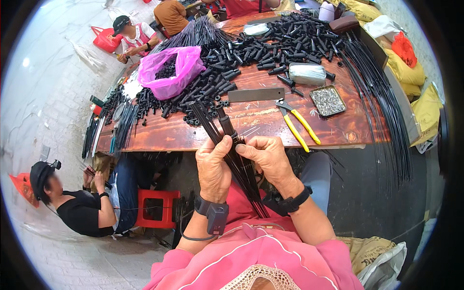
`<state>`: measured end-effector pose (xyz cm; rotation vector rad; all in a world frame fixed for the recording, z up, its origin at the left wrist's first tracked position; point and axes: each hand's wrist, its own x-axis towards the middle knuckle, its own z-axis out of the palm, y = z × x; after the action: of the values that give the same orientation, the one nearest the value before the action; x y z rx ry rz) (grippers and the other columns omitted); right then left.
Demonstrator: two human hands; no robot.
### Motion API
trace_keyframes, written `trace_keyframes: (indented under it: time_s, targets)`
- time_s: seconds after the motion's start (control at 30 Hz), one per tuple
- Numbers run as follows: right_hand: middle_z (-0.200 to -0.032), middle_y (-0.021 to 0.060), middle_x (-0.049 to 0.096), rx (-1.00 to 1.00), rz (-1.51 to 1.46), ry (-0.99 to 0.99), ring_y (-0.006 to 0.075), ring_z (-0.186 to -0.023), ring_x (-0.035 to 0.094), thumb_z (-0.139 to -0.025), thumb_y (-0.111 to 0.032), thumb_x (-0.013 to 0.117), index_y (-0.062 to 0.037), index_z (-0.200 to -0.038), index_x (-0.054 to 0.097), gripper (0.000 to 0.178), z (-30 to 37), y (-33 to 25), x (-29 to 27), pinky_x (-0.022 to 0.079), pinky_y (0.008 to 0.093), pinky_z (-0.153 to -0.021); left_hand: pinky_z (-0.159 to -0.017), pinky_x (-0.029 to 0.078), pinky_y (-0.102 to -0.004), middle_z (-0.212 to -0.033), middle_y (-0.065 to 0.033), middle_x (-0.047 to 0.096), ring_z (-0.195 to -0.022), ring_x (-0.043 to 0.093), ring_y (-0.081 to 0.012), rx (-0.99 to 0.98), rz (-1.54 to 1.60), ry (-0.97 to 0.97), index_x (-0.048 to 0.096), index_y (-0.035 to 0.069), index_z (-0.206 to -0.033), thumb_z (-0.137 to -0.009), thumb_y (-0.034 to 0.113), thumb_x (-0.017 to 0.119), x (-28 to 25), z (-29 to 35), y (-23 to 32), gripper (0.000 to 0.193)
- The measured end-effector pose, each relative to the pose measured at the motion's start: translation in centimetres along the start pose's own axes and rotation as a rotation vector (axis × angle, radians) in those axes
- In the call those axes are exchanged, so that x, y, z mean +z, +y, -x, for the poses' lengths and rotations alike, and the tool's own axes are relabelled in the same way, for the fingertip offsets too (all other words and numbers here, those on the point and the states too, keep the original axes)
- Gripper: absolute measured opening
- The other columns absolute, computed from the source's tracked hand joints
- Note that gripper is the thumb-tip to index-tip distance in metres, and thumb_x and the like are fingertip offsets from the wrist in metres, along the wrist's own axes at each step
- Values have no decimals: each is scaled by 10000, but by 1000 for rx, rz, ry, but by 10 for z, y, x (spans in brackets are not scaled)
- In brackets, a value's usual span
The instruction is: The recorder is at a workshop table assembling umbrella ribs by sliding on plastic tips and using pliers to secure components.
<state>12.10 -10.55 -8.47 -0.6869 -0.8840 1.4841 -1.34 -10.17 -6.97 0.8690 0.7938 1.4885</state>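
your left fingers (223,146) are closed around black rods (249,182) and a black tube (224,122), probably steadying both, while your right fingers (248,152) pinch near the tube's lower end. the rods slant above your lap (234,205), by the worktop (174,137), long axis running forward-left to back-right; the tube points forward-left too.

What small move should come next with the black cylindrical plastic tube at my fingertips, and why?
Probably a gentle press with your right hand, as its thumb is near the lower end of the black cylindrical plastic tube, while your left hand holds the long, thin black rods alongside.
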Motion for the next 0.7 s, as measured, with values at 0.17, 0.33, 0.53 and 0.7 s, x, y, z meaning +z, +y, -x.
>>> trace_keyframes:
  time_s: [0.17,0.33,0.53,0.7]
  targets:
    - [-558,-46,542,172,15,-71,12,-402,400,-824,-256,773,-73,-663,655,271,-5,9,-17,266,183,-366,-838,566,-409,-951,-173,682,-918,681,-299,-33,10,-55,599,-21,-1050,-925,133,625,1,1,1,200]
    - [-544,-44,537,214,-16,-67,17,-396,405,-827,-264,765,-61,-664,662,279,-5,7,-15,269,181,-365,-845,563,-420,-949,-172,682,-924,680,-306,-43,18,-81,595,-21,-1051,-936,141,609,4,0,3,199]
    - [-563,-20,578,132,24,2,23,-389,431,-843,-279,748,-36,-725,692,276,1,7,-2,279,173,-348,-833,561,-406,-941,-167,681,-934,679,-298,-25,59,-87,592,-18,-1053,-946,167,600,6,-3,6,214]
    - [-593,-7,610,153,2,-23,25,-400,454,-845,-274,746,-26,-761,706,265,-2,7,-4,301,167,-347,-835,557,-398,-960,-170,686,-934,681,-287,-47,60,-108,594,-18,-1061,-960,191,581,6,-3,8,232]
